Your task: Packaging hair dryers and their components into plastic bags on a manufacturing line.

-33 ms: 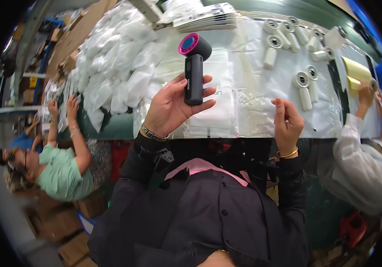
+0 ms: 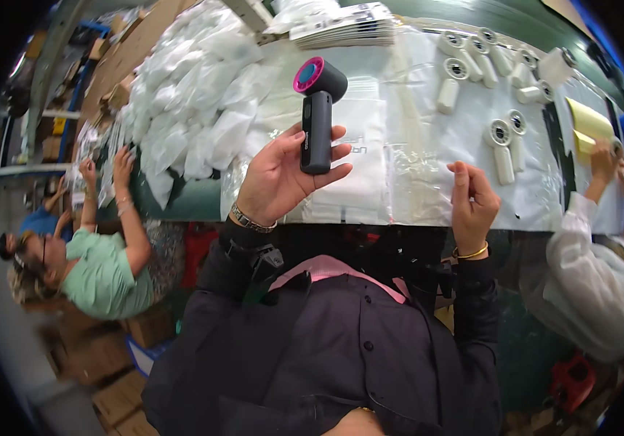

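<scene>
A black handheld fan (image 2: 317, 134) stands upright in my left hand (image 2: 272, 178), its round head at the top with a bright pink ring and a blue centre. My fingers and thumb grip the handle from both sides, above a stack of flat white plastic bags (image 2: 359, 182) on the table. My right hand (image 2: 476, 207) is raised at the table's near edge, fingers curled in and thumb up, with nothing visible in it. Beyond it to the right lie several white handheld fans, the nearest pair (image 2: 503, 156) side by side.
Crumpled white plastic bags (image 2: 192, 102) are heaped at the left, and a stack of printed sheets (image 2: 348, 29) lies at the back. More white fans (image 2: 448, 87) sit at the far right, near a yellow pad (image 2: 588, 127). Co-workers (image 2: 105, 265) sit on both sides.
The table and its things appear shifted slightly to the right in the picture. My hands keep nearly the same pose, the black fan still in the left.
</scene>
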{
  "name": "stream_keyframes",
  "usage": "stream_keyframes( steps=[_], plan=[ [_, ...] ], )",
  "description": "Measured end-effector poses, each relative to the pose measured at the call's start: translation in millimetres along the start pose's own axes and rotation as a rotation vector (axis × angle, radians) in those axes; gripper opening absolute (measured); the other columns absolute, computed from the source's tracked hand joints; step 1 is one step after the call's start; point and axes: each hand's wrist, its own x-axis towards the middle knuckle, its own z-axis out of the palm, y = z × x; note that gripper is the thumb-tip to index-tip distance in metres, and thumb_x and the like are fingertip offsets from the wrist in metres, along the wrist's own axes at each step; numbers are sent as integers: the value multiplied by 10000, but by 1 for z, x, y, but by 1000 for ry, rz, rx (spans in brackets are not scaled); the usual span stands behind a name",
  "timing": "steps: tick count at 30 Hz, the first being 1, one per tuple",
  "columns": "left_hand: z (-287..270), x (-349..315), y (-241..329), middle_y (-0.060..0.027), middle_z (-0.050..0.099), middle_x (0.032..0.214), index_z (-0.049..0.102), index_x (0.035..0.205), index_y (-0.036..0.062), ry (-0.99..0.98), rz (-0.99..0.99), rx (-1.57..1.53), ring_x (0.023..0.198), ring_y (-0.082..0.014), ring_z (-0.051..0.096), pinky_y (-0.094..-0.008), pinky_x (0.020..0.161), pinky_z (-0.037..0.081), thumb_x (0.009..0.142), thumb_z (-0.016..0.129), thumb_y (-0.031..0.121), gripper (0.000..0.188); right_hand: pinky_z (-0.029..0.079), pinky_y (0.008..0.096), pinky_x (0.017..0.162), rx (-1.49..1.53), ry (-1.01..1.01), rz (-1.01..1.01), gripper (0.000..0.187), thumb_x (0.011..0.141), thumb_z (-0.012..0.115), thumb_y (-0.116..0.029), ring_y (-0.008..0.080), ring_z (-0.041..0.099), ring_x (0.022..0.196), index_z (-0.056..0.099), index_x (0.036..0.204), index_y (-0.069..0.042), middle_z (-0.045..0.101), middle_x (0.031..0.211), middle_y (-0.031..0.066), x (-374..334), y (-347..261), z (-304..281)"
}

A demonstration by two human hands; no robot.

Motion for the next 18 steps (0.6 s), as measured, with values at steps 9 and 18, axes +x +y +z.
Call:
stream_keyframes(
  steps=[9,18],
  plan=[
    [-7,-35,-26,-150,566,1311,294,1639,-5,78,-12,-353,986,-215,563,-335,805,514,1096,414,207,595,295,227,521,55,-43,33,193,1087,661,-116,17,414,571,759,1026,38,537,662,-63,1,18,-1],
    [10,-32,-34,-105,523,1180,254,1642,-20,191,-22,-482,837,-173,483,-282,648,440,1080,389,205,620,370,257,527,-52,-97,-144,80,1017,722,-19,69,470,552,755,978,42,682,735,42,3,15,-4]
  ],
)
